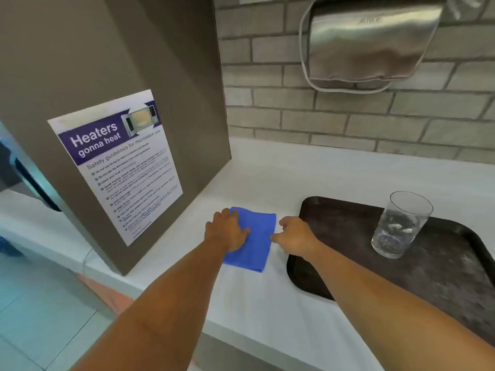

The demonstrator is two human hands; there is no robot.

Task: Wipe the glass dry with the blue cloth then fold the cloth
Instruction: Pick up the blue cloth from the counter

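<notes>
Cloth (254,242) lies left of tray (348,231); glass (399,226) stands on tray

— What am I working over, finish-wise?

— From my seat, the surface (267,303) reads as smooth white laminate or stone, with a soft sheen. The blue cloth (254,242) is matt, fine-napped fabric, microfibre by the look of it. My left hand (227,231) lies flat on it.

— And the rest?

— The glass (399,226) is clear and glossy, with bright glints low inside it (I can't say whether they are water or reflections). The tray (428,263) looks like dark brown plastic, mottled and scuffed, dull rather than shiny. The dryer (369,41) on the wall is brushed metal, satin. The wall (348,121) is rough, matt brick. The poster (117,167) is glossy printed paper on a matt grey-brown panel (80,62).
</notes>
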